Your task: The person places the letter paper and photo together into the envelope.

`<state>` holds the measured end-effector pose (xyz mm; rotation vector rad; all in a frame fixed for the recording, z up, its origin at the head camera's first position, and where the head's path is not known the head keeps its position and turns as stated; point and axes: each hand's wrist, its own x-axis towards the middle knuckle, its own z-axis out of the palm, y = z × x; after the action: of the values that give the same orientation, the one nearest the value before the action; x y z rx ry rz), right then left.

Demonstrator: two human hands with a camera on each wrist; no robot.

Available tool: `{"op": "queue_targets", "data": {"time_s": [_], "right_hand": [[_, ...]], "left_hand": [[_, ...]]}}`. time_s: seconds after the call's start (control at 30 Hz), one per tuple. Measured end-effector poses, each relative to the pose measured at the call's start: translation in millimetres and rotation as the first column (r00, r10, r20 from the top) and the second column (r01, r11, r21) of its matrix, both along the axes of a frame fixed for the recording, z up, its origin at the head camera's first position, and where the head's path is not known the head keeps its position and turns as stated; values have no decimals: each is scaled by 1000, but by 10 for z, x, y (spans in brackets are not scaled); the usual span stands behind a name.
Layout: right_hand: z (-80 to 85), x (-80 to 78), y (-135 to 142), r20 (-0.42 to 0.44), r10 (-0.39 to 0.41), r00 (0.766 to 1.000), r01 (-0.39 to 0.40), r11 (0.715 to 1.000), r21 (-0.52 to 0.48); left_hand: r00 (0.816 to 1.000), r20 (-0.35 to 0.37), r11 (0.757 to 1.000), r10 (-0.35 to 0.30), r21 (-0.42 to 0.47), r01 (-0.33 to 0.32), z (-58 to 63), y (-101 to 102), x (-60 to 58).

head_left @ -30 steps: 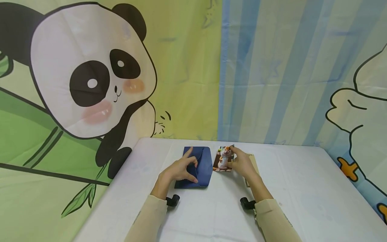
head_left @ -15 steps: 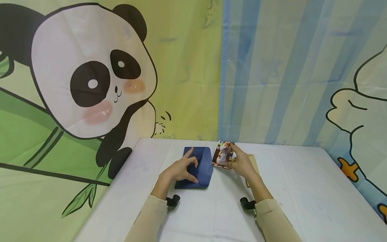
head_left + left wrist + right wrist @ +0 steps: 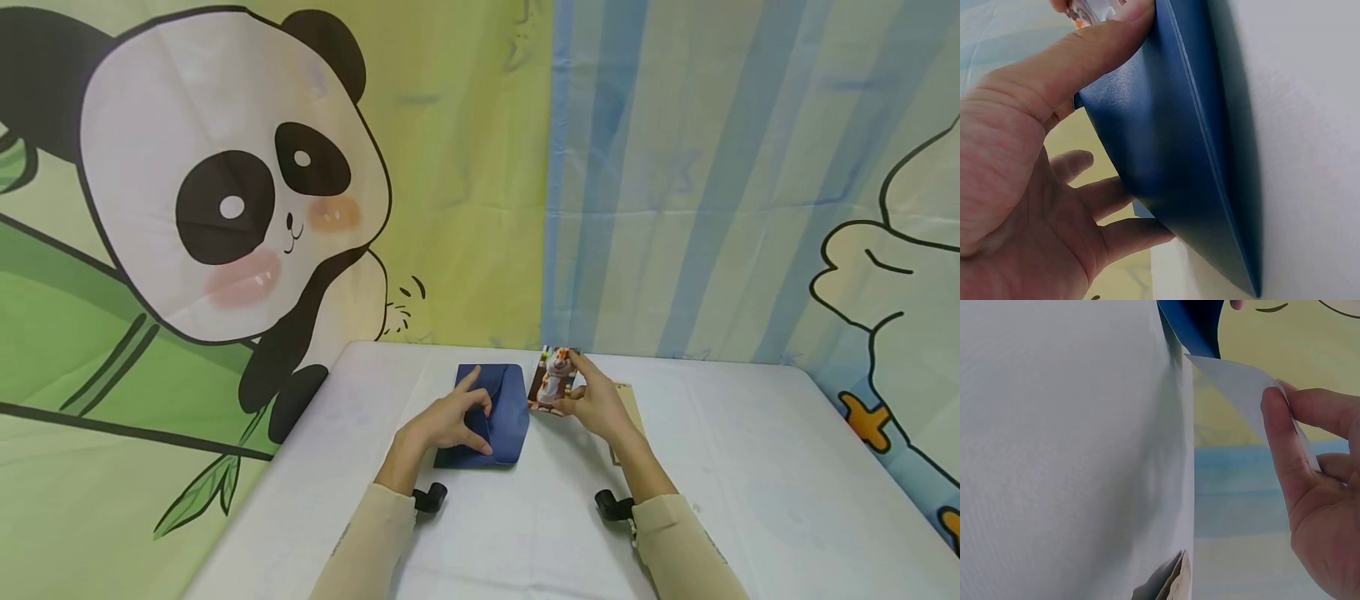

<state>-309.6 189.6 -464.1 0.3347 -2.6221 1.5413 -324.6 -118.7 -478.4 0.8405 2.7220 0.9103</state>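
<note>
A blue envelope [image 3: 512, 421] lies on the table, its pointed flap facing right. My left hand [image 3: 444, 419] holds it, thumb at the near side and index finger stretched toward the far edge. In the left wrist view the thumb lies over the blue envelope [image 3: 1147, 112], with other fingertips at its edge. My right hand [image 3: 598, 404] pinches the right edge of a photo card [image 3: 551, 383] picturing a hamster-like figure in white. The card is raised and tilted, its lower left corner right by the flap. Its plain white back [image 3: 1235, 381] faces the right wrist camera.
A beige paper piece [image 3: 626, 400] lies on the white-covered table [image 3: 750, 467], partly hidden by the right hand and wrist. Behind the table hangs a printed cloth [image 3: 465, 208] with a panda and stripes.
The right hand has tipped and lifted the photo card slightly away from me, so its top edge sits farther back. The left hand and envelope have stayed put.
</note>
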Motion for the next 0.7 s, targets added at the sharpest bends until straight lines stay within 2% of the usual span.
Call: {"op": "queue_targets", "data": {"time_s": [0.3, 0.53, 0.7], "right_hand": [[52, 27, -1, -2, -6, 1000, 6, 1000, 4], [75, 36, -5, -23, 6, 1000, -7, 1000, -31], [49, 26, -29, 54, 43, 998, -43, 999, 1]], "left_hand": [[1000, 7, 1000, 8, -13, -8, 5, -2, 4], [1000, 18, 1000, 9, -12, -9, 12, 10, 12], [1000, 14, 1000, 15, -22, -15, 17, 10, 15]]}}
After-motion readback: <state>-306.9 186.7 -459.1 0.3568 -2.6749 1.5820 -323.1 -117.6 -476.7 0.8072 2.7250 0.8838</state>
